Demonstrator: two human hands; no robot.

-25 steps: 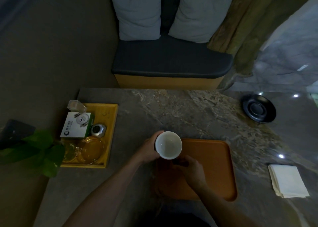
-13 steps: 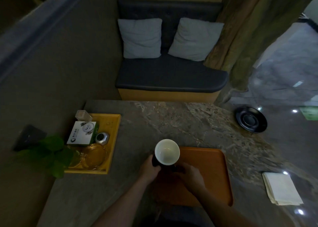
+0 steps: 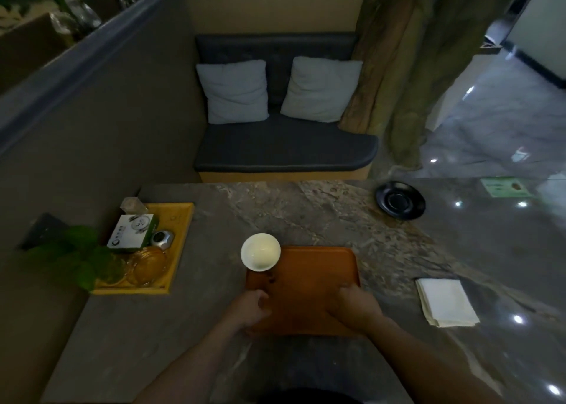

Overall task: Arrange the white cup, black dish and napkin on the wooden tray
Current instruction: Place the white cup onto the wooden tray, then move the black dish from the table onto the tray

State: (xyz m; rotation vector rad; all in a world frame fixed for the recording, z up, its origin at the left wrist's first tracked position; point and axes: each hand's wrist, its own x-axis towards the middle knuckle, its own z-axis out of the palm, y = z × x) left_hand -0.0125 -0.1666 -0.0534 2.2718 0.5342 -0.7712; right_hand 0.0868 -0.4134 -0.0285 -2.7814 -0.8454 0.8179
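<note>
**Cup Placed at Tray Corner; Dish and Napkin Outstanding**

Dim lighting covers a grey-brown marbled stone tabletop point(image 3: 306, 213) set before a dark cushioned bench. On it lies the flat orange-brown wooden tray point(image 3: 312, 281). The round white ceramic cup point(image 3: 260, 251) stands upright at the tray's far-left corner, its rim overhanging the corner in this view; whether its base rests fully on the tray cannot be determined. A corner position would leave the central area free for the remaining items.

The left hand point(image 3: 249, 310) rests at the tray's near-left edge with fingers loosely curled, holding nothing visible. The right hand point(image 3: 352, 305) lies over the near-right edge, fingers spread downward, also empty. Both appear positioned to steady or square the tray.

The round glossy black dish point(image 3: 400, 200) sits well apart at the far right. The folded white paper napkin point(image 3: 445, 302) lies right of the tray, off it.

Low light obscures the fingertips and the tray's near rim. A small dark mark just below the cup cannot be identified.
</note>
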